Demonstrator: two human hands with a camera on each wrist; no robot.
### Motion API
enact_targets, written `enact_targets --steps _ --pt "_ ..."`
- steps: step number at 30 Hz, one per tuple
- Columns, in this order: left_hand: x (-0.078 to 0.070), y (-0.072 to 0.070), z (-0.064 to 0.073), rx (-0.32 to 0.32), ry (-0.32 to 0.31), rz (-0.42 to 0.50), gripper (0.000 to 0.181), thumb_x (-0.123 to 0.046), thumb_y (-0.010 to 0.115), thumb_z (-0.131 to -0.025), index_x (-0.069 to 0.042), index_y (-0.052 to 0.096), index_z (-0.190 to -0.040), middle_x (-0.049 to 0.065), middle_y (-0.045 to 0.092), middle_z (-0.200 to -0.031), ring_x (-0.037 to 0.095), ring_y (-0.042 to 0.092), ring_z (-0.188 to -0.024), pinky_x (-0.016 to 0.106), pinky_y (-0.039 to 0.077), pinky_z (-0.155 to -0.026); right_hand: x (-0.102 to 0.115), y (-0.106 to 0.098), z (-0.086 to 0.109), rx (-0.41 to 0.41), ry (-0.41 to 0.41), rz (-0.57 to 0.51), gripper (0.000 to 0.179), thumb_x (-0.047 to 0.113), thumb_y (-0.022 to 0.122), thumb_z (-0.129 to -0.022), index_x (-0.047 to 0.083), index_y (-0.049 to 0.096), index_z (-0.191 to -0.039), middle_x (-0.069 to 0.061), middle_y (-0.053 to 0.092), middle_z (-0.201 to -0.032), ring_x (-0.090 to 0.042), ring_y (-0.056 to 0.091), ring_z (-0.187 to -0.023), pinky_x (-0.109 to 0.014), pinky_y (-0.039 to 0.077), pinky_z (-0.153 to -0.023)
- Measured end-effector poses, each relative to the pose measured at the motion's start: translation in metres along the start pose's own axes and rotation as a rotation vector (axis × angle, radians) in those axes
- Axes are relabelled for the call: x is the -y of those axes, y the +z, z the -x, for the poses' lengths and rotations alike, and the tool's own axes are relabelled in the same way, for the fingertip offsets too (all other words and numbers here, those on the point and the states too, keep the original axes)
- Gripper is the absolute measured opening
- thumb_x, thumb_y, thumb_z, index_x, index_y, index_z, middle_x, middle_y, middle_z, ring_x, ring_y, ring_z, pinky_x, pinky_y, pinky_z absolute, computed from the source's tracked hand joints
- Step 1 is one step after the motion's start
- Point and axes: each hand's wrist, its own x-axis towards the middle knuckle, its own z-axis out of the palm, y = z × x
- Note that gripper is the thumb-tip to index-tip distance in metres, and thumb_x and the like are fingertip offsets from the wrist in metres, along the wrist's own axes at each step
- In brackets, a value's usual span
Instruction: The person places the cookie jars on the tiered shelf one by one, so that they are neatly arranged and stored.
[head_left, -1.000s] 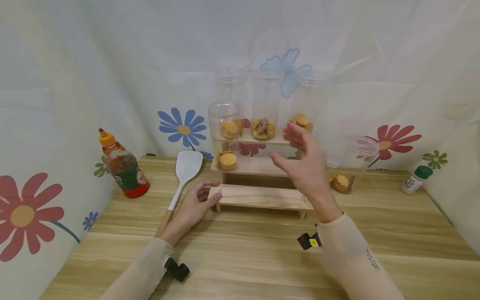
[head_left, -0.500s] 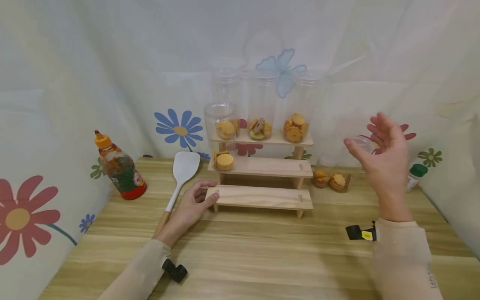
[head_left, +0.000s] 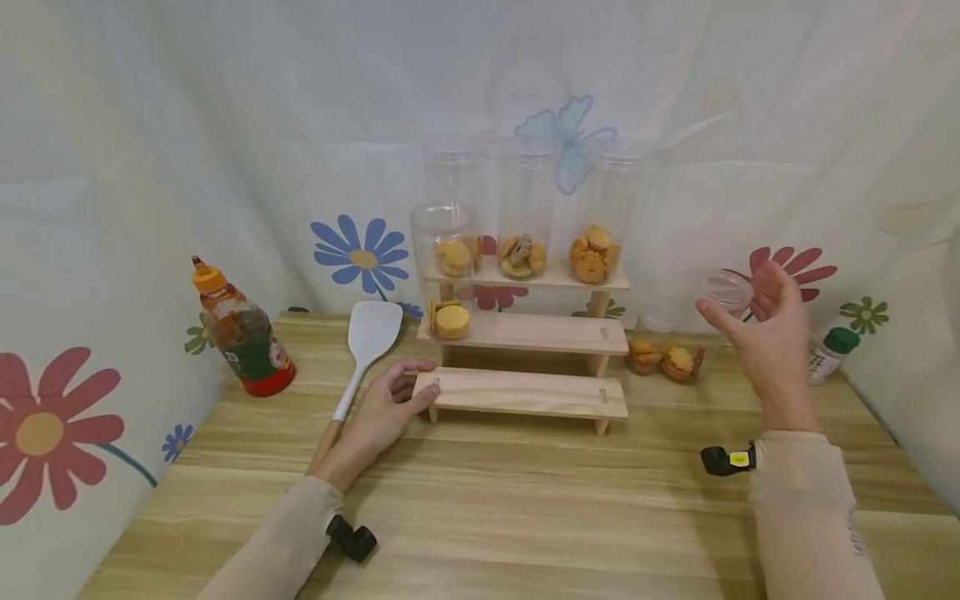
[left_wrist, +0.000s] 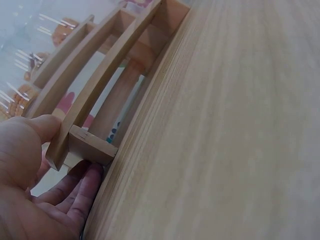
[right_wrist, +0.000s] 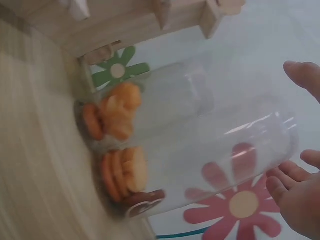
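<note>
1. Since a second ago the right hand (head_left: 772,346) has moved from in front of the tiered wooden stand (head_left: 532,332) rightward to the outer clear biscuit jar (head_left: 678,363).
2. That jar stands upright on the wooden table (head_left: 525,517), long axis vertical, right of the stand, with a second biscuit jar (head_left: 643,357) just beside it.
3. The right hand is nearer: thumb and fingers spread wide about the jar's top, not closed round it; I cannot tell whether a fingertip touches.
4. The left hand (head_left: 390,408), well apart from both jars, grips the lowest shelf (head_left: 525,392) at its left end, thumb on top.
</note>
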Motion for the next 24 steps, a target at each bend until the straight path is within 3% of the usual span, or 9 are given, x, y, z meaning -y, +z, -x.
enact_targets --steps 6,17,24 --pt "-0.001 0.000 0.000 0.011 -0.008 -0.001 0.042 -0.027 0.078 -0.108 -0.015 0.066 -0.146 0.018 0.074 -0.134 0.027 0.072 -0.117 0.028 0.056 -0.090 -0.022 0.005 -0.005 0.026 0.018 -0.007 0.108 0.038 0.087 -0.099 0.021 0.017 -0.179 -0.014 0.029 -0.182 -0.035 0.032 -0.166 -0.049 0.029 -0.134" --pt "-0.001 -0.002 0.001 0.004 0.011 0.003 0.041 -0.025 0.078 -0.109 -0.012 0.066 -0.146 0.019 0.074 -0.131 0.024 0.071 -0.113 0.026 0.056 -0.088 -0.050 0.016 -0.007 0.050 0.012 0.030 0.086 0.040 0.087 -0.100 0.020 0.042 -0.170 -0.016 0.053 -0.165 -0.037 0.048 -0.155 -0.048 0.036 -0.131" --pt "0.000 -0.001 0.000 0.008 0.011 0.003 0.041 -0.026 0.078 -0.108 -0.014 0.066 -0.146 0.018 0.074 -0.133 0.025 0.071 -0.115 0.027 0.056 -0.089 -0.057 0.017 -0.005 0.038 0.044 0.060 0.082 0.046 0.085 -0.100 0.010 0.049 -0.164 -0.019 0.056 -0.163 -0.037 0.050 -0.155 -0.049 0.038 -0.129"
